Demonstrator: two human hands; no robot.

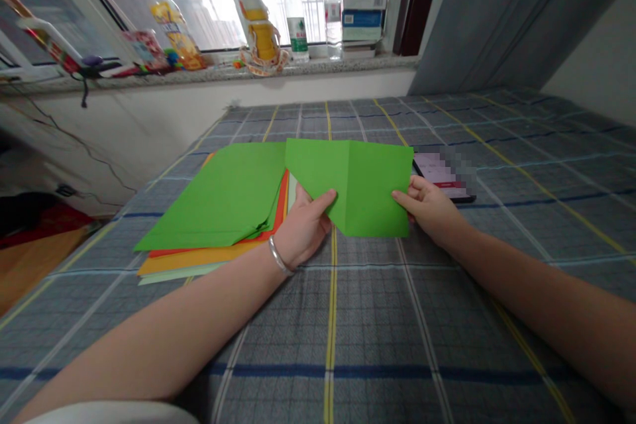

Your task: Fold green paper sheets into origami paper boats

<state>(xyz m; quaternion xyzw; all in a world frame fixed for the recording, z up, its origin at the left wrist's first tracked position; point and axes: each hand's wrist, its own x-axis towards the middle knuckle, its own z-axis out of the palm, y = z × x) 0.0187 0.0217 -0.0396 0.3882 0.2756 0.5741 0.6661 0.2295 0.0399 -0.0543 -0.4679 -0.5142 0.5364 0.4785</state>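
Note:
Both hands hold up a piece of green paper (375,179), with a vertical crease near its middle and a slanted lower left edge. My left hand (308,225), a silver bangle at its wrist, pinches that slanted edge with the thumb in front. At the right edge, my right hand (430,207) grips the paper between thumb and fingers; the fingers behind are partly hidden. To the left lies a stack of coloured paper, a green sheet (218,192) on top, with orange sheets (199,258) and pale green ones showing beneath.
A phone (444,175) lies behind my right hand on the checked cloth (377,318). On the windowsill (218,76) stand a yellow cup (263,36), plastic bottles (297,23) and stacked boxes (364,20). A cable (74,146) hangs at the left.

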